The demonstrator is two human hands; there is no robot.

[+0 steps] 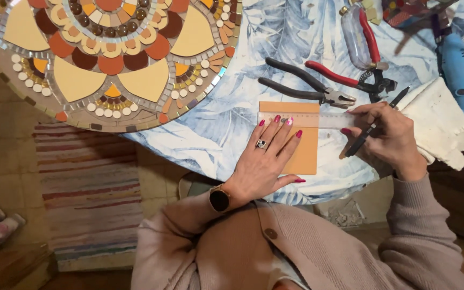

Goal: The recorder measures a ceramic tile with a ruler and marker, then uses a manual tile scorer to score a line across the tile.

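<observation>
An orange rectangular tile [302, 156] lies on the blue leaf-patterned tablecloth [226, 123]. A clear plastic ruler [323, 120] lies across its upper part. My left hand [267, 156] rests flat on the tile, fingers spread, with the fingertips pressing on the ruler. My right hand [390, 137] holds a dark pen-like tool [374, 124] at the ruler's right end, with the thumb touching the ruler.
A large round mosaic [108, 53] in orange, brown and cream fills the upper left. Black-handled pliers [304, 88] and red-handled nippers [350, 78] lie beyond the tile. At right are a white cloth [447, 123] and a blue power tool [463, 80]. A striped rug [89, 188] covers the floor.
</observation>
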